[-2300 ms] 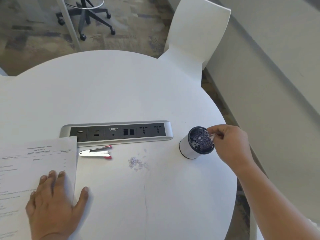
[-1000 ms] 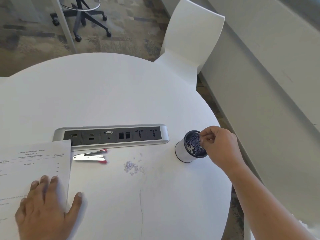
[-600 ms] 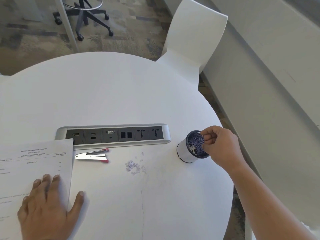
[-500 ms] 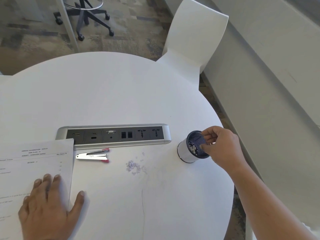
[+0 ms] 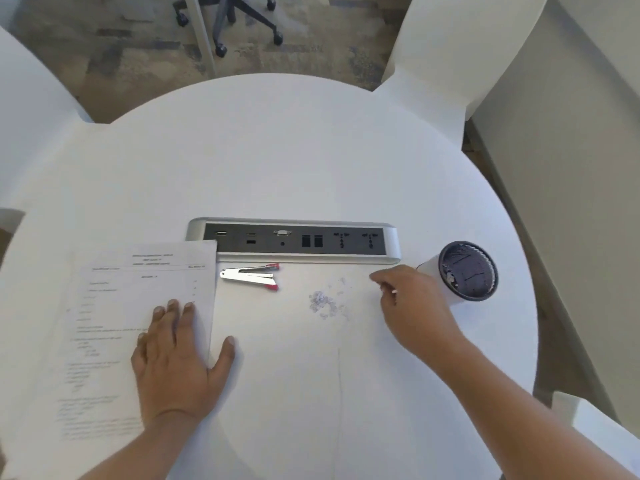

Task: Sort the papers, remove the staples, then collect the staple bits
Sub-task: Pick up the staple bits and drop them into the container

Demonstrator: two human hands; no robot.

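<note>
A stack of printed papers lies at the left of the round white table. My left hand rests flat on the stack's right edge, fingers spread. A small pile of staple bits lies in the middle. My right hand hovers just right of the pile, fingers loosely curled, nothing visible in them. A white cup with a dark mesh inside stands right of that hand, with some bits at its bottom. A silver staple remover with red tips lies beside the papers.
A silver power and data socket strip is set into the table behind the staple remover. White chairs stand at the far right and far left. An office chair base is on the floor beyond.
My right hand has left the cup's rim and moved left toward the pile of staple bits. The left hand stays on the papers. The view has shifted right and downward.
</note>
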